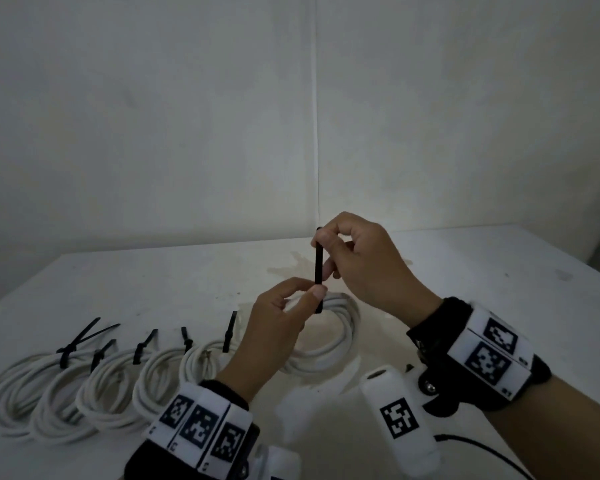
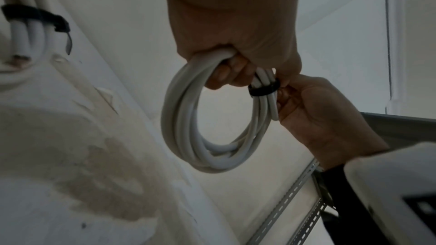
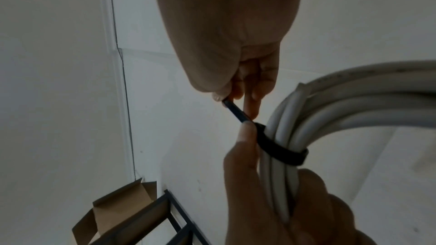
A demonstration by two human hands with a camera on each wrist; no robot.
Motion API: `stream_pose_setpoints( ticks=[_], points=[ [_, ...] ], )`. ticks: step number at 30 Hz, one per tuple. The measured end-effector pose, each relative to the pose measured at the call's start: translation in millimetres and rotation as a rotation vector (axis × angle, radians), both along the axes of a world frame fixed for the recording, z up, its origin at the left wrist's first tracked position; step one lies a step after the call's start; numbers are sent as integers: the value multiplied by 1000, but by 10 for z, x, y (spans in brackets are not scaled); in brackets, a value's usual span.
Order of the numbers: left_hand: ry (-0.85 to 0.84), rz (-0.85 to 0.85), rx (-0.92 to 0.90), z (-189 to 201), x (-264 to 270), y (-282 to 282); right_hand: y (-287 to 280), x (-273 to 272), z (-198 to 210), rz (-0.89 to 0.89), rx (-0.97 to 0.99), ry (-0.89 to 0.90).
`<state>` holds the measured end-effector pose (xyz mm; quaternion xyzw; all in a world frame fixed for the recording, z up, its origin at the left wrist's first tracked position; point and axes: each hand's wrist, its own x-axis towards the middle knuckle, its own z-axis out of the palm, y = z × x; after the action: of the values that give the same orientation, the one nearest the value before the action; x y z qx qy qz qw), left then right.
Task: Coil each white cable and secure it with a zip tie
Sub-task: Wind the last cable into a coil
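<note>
White cable, wound into a loose coil of several turns, hung in the air above the worktop, held near its top so the loops fell free below the grip. A black zip tie was already wrapped round the gathered strands, its free tail running up and away from the bundle. That arrangement looked made for tightening: one hand steadied the strands at the band while the other drew the tail through.

The left hand had its fingers curled through and round the coil, the thumb pressed close to the tie's head, which probably kept the loops from spreading. The right hand was closed in a pinch on the tail of the tie, thumb and forefinger at its upper end, the other fingers loosely folded.

To the left on the worktop lay a row of finished coils, each bound by its own black tie with the tail sticking up. Beyond them stood a pale wall. A cardboard box showed in the right wrist view.
</note>
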<state>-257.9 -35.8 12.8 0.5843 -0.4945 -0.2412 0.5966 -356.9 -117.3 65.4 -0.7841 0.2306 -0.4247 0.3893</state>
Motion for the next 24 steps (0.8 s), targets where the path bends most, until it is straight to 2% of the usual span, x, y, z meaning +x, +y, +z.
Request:
stream_pose_setpoints(
  ticks=[6,9,12,15,18,24],
  points=[
    [-153,-21,-68,141,26,-1,9,22,134,-33,108,-92],
    [-109,-31,-63,227,59,-1,28,9,172,64,106,-40],
    [-11,-11,-65,269,94,-36,72,25,156,110,38,8],
    [3,-1,-66,281,75,-40,120,67,147,16,-108,-9],
    [-29,6,-81,277,61,-7,125,106,132,-37,-168,-26],
    [-120,-2,-77,231,81,67,91,129,30,9,-10,-91]
  ],
)
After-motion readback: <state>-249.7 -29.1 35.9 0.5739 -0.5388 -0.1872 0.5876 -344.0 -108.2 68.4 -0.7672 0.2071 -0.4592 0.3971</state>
